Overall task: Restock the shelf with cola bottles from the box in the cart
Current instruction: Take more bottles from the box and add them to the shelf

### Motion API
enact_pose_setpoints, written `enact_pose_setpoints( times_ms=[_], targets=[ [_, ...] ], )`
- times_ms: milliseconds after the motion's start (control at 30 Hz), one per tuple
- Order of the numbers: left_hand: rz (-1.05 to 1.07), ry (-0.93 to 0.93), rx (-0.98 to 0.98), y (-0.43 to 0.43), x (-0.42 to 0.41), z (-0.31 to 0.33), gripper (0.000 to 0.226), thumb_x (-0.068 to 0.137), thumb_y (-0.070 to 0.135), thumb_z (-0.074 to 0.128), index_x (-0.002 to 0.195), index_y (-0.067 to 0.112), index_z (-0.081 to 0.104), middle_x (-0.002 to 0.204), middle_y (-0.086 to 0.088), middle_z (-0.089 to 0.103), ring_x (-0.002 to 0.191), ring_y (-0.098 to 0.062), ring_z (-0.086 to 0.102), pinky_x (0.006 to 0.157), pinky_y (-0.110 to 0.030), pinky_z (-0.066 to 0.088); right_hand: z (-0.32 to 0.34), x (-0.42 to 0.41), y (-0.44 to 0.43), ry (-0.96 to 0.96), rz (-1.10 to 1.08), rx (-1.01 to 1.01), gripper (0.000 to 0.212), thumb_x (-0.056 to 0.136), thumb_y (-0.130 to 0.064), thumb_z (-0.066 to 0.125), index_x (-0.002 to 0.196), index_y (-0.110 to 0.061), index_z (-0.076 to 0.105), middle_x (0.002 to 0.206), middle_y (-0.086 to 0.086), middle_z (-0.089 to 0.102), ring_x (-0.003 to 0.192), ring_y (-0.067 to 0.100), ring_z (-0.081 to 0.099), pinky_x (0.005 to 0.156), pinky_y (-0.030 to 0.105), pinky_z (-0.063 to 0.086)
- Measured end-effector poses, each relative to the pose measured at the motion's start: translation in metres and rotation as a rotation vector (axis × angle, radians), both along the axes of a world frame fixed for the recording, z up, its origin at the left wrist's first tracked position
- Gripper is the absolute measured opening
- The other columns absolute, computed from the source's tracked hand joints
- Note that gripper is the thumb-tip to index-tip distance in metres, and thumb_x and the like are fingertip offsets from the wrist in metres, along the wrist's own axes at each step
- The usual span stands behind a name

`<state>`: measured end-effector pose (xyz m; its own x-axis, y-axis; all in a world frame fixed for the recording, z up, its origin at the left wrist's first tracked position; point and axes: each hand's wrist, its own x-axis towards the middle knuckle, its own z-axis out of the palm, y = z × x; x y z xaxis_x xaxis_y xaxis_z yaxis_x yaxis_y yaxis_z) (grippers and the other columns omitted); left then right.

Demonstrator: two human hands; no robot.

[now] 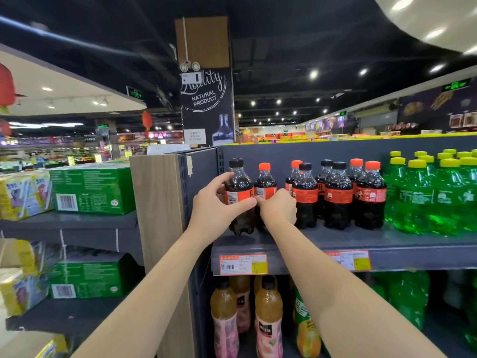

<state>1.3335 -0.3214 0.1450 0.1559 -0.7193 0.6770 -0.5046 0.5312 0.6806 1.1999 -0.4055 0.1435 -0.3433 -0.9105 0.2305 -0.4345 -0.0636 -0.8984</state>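
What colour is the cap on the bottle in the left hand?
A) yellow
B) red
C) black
C: the cola bottle that the left hand grips has a black cap, while the right hand holds the red-capped bottle.

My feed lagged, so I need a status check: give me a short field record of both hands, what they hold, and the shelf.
left hand: grips black-capped cola bottle at its label
right hand: grips red-capped cola bottle beside it
shelf: both held bottles at its left end
cola row: standing right of the hands
green bottles: further right
juice bottles: shelf below
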Motion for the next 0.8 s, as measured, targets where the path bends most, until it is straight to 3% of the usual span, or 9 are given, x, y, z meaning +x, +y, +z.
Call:
enact_pose_setpoints(
  times_ms=[300, 400, 667, 800],
  targets=[
    [0.015, -0.004, -0.024, -0.009, -0.003, -0.009, 0.074, 0.072, 0.031, 0.094, 0.138, 0.030, 0.061, 0.116, 0.020, 0.070, 0.101, 0.011, 0.065, 0.083, -0.008, 0.052, -0.001, 0.007, -0.020, -0.070, 0.017, -0.036, 0.041, 0.084, -0.033, 0.079, 0.111, -0.013, 0.056, 0.114, 0.012, 0.067, 0.107, 0.035, 0.065, 0.077, 0.038, 0.047],
    [0.029, 0.011, -0.028, -0.010, -0.004, -0.010, 0.070, 0.073, 0.031, 0.093, 0.135, 0.033, 0.060, 0.115, 0.022, 0.068, 0.100, 0.013, 0.064, 0.077, -0.003, 0.049, 0.001, 0.011, -0.025, -0.067, 0.002, -0.027, 0.042, 0.085, -0.032, 0.078, 0.113, -0.012, 0.054, 0.117, 0.013, 0.066, 0.108, 0.035, 0.064, 0.079, 0.039, 0.048],
    [0.036, 0.047, -0.042, -0.009, -0.003, -0.015, 0.067, 0.074, 0.030, 0.092, 0.131, 0.041, 0.059, 0.113, 0.022, 0.069, 0.101, 0.010, 0.065, 0.075, -0.005, 0.050, -0.004, 0.009, -0.033, -0.085, -0.012, -0.021, 0.048, 0.080, -0.040, 0.082, 0.110, -0.013, 0.055, 0.112, 0.012, 0.067, 0.105, 0.035, 0.065, 0.081, 0.043, 0.052],
    [0.037, 0.067, -0.036, -0.008, -0.001, -0.018, 0.069, 0.075, 0.028, 0.092, 0.135, 0.036, 0.059, 0.113, 0.022, 0.069, 0.101, 0.013, 0.064, 0.074, -0.004, 0.049, -0.004, 0.008, -0.032, -0.075, -0.032, -0.008, 0.050, 0.076, -0.046, 0.083, 0.107, -0.013, 0.060, 0.111, 0.010, 0.068, 0.104, 0.033, 0.066, 0.078, 0.041, 0.052]
  ],
)
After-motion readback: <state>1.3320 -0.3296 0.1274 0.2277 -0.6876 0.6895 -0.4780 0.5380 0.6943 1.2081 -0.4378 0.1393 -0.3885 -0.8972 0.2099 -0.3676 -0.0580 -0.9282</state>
